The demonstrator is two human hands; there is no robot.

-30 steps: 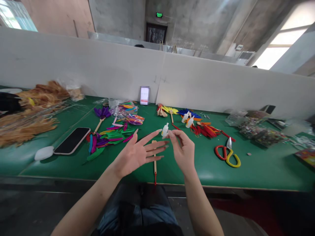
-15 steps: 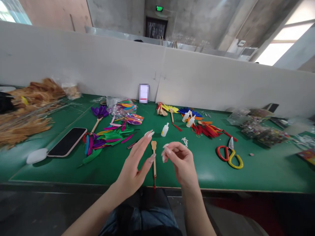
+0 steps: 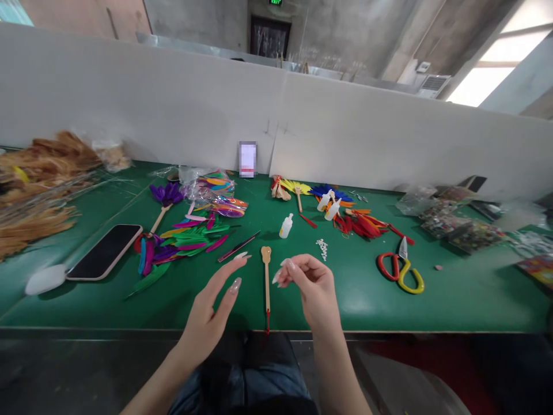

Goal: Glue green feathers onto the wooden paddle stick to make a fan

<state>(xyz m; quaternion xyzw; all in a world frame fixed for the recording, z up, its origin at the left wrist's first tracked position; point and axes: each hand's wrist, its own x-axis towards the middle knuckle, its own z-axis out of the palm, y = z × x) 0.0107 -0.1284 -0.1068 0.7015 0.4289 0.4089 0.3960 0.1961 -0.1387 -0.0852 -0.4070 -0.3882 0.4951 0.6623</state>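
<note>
A flat wooden handle (image 3: 266,285) with a rounded head and a red cord at its lower end lies on the green table between my hands. My left hand (image 3: 211,305) is open just left of it, thumb and fingers apart, holding nothing. Over on the right, my right hand (image 3: 313,285) has thumb and fingertips pinched together above the table; whatever is between them is too small or hidden to make out. A pair of dark pink tweezers (image 3: 239,246) lies beyond my left fingertips. A small white bottle (image 3: 286,226) stands beyond the handle, near a patch of small white beads (image 3: 322,249).
Loose coloured feathers (image 3: 190,237), a purple feather fan (image 3: 166,195) and a phone (image 3: 106,253) lie to the left. Scissors (image 3: 401,266) with red and yellow handles lie right. Behind are more bottles (image 3: 332,210), red feathers (image 3: 363,223) and a lit phone (image 3: 247,158) against the white partition.
My left hand has drawn back down and left, away from the handle, uncovering the tweezers. My right hand stays pinched and has shifted slightly. The view has tilted down a little.
</note>
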